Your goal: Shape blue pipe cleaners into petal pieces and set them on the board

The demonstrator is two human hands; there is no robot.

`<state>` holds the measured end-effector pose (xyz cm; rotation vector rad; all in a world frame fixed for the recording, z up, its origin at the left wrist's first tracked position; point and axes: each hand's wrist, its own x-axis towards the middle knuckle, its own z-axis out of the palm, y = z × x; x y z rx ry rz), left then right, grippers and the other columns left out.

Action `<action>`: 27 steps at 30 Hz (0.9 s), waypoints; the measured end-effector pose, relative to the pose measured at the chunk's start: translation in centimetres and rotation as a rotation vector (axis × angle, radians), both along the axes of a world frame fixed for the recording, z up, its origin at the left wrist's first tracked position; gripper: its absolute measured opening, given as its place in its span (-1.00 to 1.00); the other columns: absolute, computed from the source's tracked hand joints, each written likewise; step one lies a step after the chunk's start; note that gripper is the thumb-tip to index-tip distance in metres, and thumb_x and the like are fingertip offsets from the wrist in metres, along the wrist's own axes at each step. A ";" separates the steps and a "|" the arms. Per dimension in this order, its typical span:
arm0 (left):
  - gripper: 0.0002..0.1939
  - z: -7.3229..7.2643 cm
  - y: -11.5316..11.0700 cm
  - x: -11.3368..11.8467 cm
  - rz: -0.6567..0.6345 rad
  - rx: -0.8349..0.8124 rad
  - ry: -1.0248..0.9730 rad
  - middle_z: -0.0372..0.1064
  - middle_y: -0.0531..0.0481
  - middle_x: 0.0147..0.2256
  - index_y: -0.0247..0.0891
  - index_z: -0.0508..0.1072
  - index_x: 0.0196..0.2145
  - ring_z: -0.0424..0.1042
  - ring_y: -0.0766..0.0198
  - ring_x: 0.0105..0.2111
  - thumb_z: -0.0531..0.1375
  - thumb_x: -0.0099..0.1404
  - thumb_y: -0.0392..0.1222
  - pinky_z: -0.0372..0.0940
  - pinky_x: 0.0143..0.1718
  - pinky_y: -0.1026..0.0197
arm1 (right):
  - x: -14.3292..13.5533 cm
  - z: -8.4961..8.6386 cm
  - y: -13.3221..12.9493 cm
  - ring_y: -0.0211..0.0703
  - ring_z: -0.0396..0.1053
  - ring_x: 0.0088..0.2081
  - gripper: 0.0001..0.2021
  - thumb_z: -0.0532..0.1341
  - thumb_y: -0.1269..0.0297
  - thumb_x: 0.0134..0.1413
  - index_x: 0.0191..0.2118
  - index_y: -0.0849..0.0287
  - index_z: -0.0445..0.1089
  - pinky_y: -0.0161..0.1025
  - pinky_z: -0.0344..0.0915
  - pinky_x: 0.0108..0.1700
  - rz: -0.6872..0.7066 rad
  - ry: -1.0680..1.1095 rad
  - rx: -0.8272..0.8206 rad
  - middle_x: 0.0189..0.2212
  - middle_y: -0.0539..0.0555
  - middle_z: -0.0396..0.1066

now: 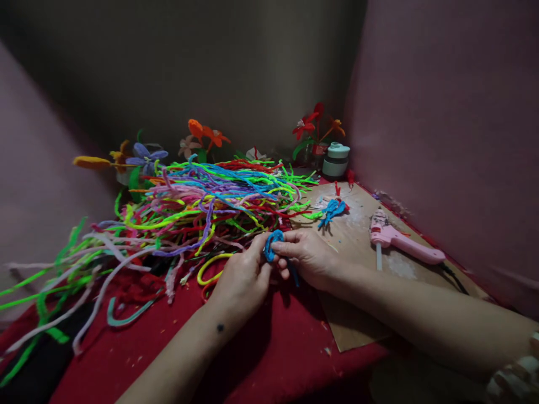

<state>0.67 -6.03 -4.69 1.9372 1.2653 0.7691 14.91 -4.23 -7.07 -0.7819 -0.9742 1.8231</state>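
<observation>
A blue pipe cleaner (274,244), bent into a small rounded loop, is pinched between both hands above the red cloth. My left hand (246,278) grips its left side with the fingers closed. My right hand (309,255) closes on its right side with thumb and fingers, and a blue tail hangs below. Yellow scissor-like handle loops (213,269) lie just left of my left hand, partly hidden by it. Beyond my right hand, a bundle of bent blue pipe cleaners (332,211) with red ends rests on the cardboard.
A large heap of multicoloured pipe cleaners (210,196) spreads over the left and middle of the red cloth (168,359). On the cardboard (357,320) at right lies a pink glue gun (408,244) with its cord. Pipe-cleaner flowers (147,159) and a pale green jar (336,160) stand behind.
</observation>
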 end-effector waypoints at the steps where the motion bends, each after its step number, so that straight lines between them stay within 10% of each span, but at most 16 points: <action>1: -0.59 0.1 0.0 0.0 0.015 0.037 0.048 0.46 0.03 -0.45 -0.11 0.31 -0.01 0.40 0.26 -0.53 0.07 0.16 -0.26 0.20 -0.48 0.31 | 0.0 0.0 -0.1 -0.42 0.20 -0.68 -0.81 0.30 0.30 -0.18 -0.54 0.32 0.33 -0.45 0.18 -0.64 -0.013 -0.007 0.004 -0.67 -0.04 0.28; 13: -0.39 0.0 0.1 -0.6 -0.045 0.030 0.104 0.45 -0.02 -0.43 -0.09 0.18 0.14 0.42 0.20 -0.49 0.12 0.11 -0.28 0.18 -0.46 0.30 | -0.2 0.3 -0.3 -0.44 0.15 -0.70 -0.82 0.33 0.38 -0.29 -0.56 0.30 0.30 -0.47 0.10 -0.69 -0.082 0.054 -0.113 -0.70 -0.05 0.26; 27: -0.76 1.1 0.8 -1.1 -0.030 -0.571 -0.483 0.39 0.02 -0.48 -0.27 0.30 -0.26 0.25 0.45 -0.69 0.20 0.12 -0.15 0.11 -0.74 0.42 | 0.3 0.6 0.0 -0.42 0.20 -0.65 -0.87 0.27 0.36 -0.18 -0.49 0.31 0.34 -0.46 0.15 -0.64 -0.088 -0.013 -0.002 -0.64 -0.03 0.27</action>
